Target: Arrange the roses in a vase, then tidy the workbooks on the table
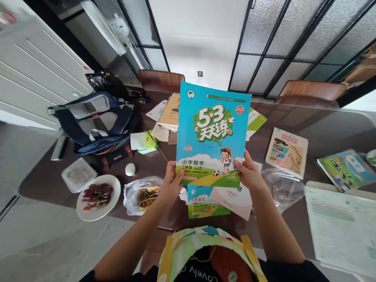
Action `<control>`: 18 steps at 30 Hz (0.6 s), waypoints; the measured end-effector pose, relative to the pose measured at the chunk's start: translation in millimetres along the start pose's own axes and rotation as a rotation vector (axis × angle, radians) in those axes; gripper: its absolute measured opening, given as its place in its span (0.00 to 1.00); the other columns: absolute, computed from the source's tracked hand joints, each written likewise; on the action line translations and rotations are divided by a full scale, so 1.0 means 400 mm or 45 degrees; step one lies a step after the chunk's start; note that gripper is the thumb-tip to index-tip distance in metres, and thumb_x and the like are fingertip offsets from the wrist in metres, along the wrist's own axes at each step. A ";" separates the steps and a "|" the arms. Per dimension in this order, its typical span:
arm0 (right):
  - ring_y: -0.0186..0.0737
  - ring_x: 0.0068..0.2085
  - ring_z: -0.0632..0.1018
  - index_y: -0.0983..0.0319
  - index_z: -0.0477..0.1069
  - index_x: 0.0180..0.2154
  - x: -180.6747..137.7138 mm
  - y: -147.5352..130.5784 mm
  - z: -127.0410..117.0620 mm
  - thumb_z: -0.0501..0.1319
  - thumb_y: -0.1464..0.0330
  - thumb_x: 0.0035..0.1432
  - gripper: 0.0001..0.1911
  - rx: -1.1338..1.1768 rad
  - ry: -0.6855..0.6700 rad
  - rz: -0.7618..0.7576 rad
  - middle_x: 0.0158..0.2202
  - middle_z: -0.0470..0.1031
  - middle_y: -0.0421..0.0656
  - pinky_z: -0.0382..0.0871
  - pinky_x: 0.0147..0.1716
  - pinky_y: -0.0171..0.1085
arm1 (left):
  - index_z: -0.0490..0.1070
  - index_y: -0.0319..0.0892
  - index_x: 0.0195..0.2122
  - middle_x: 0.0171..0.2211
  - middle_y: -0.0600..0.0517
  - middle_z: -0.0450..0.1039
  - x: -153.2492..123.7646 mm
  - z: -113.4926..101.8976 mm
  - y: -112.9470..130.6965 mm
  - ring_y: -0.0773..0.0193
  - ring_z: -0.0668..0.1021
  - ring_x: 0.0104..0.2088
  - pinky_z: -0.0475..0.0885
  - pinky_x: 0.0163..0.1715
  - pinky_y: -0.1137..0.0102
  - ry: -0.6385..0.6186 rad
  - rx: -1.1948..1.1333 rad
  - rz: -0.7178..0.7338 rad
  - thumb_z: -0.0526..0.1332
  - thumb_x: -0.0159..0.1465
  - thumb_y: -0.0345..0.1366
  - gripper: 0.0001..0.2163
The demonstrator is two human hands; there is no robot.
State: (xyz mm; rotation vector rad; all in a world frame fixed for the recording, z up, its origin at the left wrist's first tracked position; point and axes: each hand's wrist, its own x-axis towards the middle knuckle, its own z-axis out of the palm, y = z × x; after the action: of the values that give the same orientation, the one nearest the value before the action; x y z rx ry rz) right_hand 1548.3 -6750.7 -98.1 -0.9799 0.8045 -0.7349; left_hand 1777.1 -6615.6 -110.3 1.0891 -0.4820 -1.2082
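Observation:
A blue workbook with "5·3" and a running cartoon child on its cover is held up over the table, facing me. My left hand is closed on its lower left edge, thumb on the cover. On the lower right edge, my right hand grips it the same way. Beneath it lie another blue and green workbook and a pale pink booklet, both partly covered. Close to my body is an open bag with yellow straps, its mouth facing up.
On the left of the dark table are a navy backpack, a plate of grapes, a plastic box and a bag of noodles. Books and a printed sheet lie right. Chairs stand behind.

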 end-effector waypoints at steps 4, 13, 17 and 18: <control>0.44 0.42 0.81 0.47 0.61 0.59 -0.077 0.002 -0.035 0.67 0.61 0.54 0.32 0.025 0.083 -0.034 0.48 0.79 0.38 0.78 0.39 0.42 | 0.56 0.49 0.49 0.46 0.52 0.74 -0.029 -0.001 -0.035 0.61 0.79 0.45 0.78 0.43 0.64 -0.209 0.018 -0.097 0.65 0.61 0.41 0.20; 0.48 0.54 0.75 0.50 0.54 0.64 -0.201 0.037 -0.050 0.62 0.59 0.59 0.34 -0.192 0.001 -0.015 0.58 0.72 0.41 0.73 0.52 0.48 | 0.67 0.49 0.60 0.63 0.47 0.63 0.001 0.065 -0.005 0.45 0.60 0.66 0.52 0.65 0.51 -0.428 0.873 0.036 0.63 0.60 0.51 0.28; 0.49 0.66 0.61 0.53 0.35 0.69 -0.236 0.064 0.000 0.61 0.61 0.59 0.46 -0.543 -0.249 -0.115 0.68 0.54 0.44 0.58 0.63 0.52 | 0.68 0.47 0.60 0.57 0.45 0.71 -0.021 0.100 -0.060 0.41 0.63 0.64 0.36 0.66 0.47 -0.484 0.922 0.113 0.61 0.55 0.62 0.36; 0.50 0.69 0.55 0.53 0.32 0.69 -0.242 0.071 0.015 0.61 0.61 0.59 0.48 -0.649 -0.260 -0.144 0.70 0.48 0.43 0.54 0.65 0.53 | 0.68 0.47 0.60 0.55 0.44 0.72 -0.028 0.105 -0.076 0.40 0.65 0.62 0.36 0.66 0.46 -0.486 0.889 0.129 0.61 0.53 0.64 0.38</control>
State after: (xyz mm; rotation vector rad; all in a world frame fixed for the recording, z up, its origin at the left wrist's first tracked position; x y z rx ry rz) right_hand 1509.4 -6657.4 -98.3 -1.5428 0.7754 -0.5205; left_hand 1724.5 -6621.5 -115.2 1.3912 -1.3073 -1.1871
